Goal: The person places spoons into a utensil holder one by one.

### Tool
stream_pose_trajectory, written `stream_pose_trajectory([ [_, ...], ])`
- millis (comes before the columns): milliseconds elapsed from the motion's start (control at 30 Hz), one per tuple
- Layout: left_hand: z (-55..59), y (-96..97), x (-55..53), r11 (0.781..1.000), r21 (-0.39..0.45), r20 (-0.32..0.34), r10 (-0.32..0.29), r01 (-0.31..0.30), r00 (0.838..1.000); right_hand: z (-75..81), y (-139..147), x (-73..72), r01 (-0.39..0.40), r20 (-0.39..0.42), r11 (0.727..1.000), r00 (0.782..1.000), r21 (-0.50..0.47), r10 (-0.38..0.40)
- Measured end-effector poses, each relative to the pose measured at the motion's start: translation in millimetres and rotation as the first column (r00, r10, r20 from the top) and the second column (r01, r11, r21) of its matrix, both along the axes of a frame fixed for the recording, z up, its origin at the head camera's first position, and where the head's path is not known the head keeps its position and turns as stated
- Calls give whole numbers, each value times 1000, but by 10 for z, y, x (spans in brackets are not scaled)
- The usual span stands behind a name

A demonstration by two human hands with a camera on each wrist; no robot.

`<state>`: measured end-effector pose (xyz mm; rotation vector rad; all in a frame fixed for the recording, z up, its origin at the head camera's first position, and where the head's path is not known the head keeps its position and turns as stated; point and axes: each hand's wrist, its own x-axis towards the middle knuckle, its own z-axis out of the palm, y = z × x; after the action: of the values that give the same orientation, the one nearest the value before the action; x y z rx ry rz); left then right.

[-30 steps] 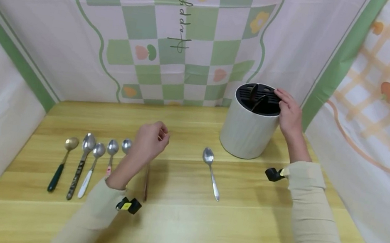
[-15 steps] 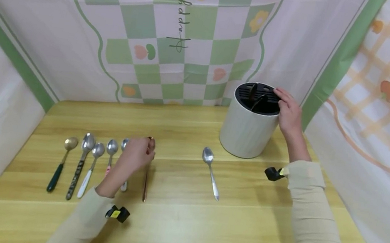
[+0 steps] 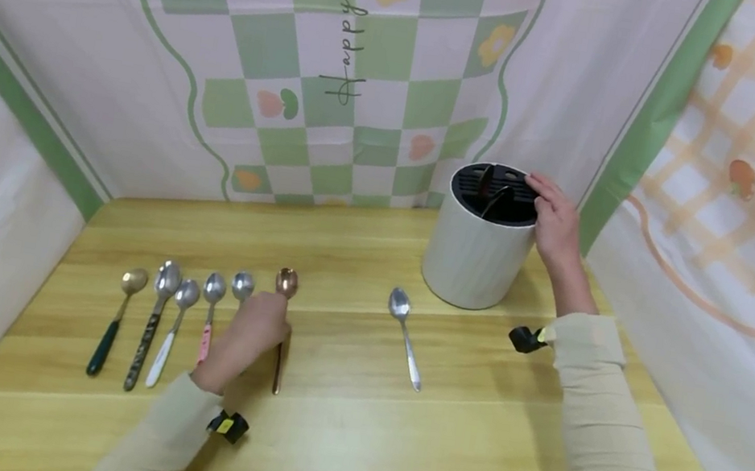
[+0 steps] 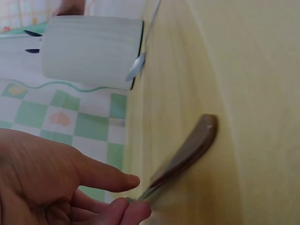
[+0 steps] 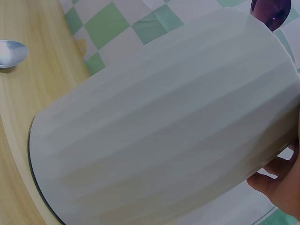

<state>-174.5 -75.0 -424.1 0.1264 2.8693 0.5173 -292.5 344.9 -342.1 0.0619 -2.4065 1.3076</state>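
Observation:
My left hand [image 3: 262,324] pinches the thin handle of a copper-coloured spoon [image 3: 287,282] lying at the right end of a row of spoons. In the left wrist view, thumb and fingertips meet at the narrow part of its handle [image 4: 187,150]. My right hand [image 3: 558,226] grips the right rim of a pale, ribbed utensil holder [image 3: 475,258], with its fingers [image 5: 262,183] against the outer wall. Dark spoon bowls [image 3: 497,200] stick up from its black slotted top. A silver spoon [image 3: 406,337] lies alone in front of the holder.
Left of the copper-coloured spoon lie several spoons: one with a green handle [image 3: 102,349], one with a patterned dark handle [image 3: 142,351], one white-handled [image 3: 161,358], one pink-handled [image 3: 205,340], and another [image 3: 242,284] partly hidden by my hand. A checked cloth [image 3: 335,123] hangs behind the wooden table [image 3: 346,442].
My left hand has come down and toward me from above the table, over the copper-coloured spoon's bowl, to its handle. My right hand stays on the utensil holder.

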Motion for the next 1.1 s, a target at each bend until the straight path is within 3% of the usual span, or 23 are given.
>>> stream_pose_trajectory([
  [267, -55, 50, -12, 998, -60, 56, 1, 2, 998, -10, -8, 10, 9, 4, 1000, 1000, 5, -9],
  [467, -93, 41, -19, 998, -64, 54, -8, 12, 998, -5, -16, 12, 13, -1, 1000, 1000, 2, -13],
  [1100, -132, -32, -13, 989, 140, 110, 30, -45, 994, -5, -1, 14, 7, 17, 999, 1000, 31, -8],
])
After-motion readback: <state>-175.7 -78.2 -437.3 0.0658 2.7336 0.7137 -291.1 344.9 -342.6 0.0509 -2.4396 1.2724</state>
